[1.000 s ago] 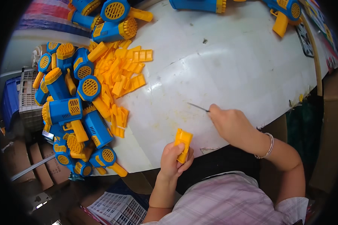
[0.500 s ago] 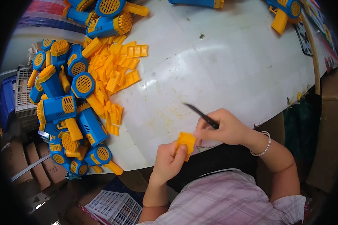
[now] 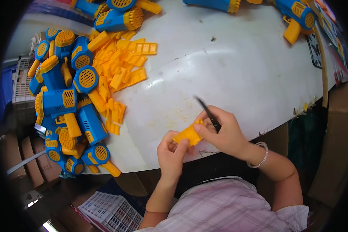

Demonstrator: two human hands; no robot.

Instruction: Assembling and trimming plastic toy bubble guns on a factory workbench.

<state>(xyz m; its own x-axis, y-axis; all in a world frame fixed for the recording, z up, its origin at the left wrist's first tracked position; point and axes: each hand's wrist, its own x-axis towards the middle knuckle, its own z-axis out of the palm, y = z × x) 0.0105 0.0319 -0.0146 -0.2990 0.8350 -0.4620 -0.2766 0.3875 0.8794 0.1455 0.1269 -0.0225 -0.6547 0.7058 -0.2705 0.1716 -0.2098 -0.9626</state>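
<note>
My left hand [image 3: 172, 154] grips one end of a yellow plastic cover [image 3: 187, 136] between thumb and fingers, just over the table's near edge. At the cover's other end, my right hand [image 3: 224, 133] presses its thumb and fingertips against the plastic. A slim black knife [image 3: 210, 116] is tucked in that same right hand, its tip pointing up and away to the left. Tiny yellow shavings [image 3: 178, 116] lie scattered on the tabletop beyond my hands.
Left on the white table [image 3: 228, 73], a heap of yellow plastic covers [image 3: 118, 63] lies against a pile of blue-and-yellow toy guns [image 3: 60, 102]. More such guns sit along the far edge, one toy gun [image 3: 294, 19] at far right. Below stands a white crate [image 3: 110, 212].
The cover has turned from upright to lying slantwise. My right hand has come over onto its end, the knife still in it. The view has shifted slightly.
</note>
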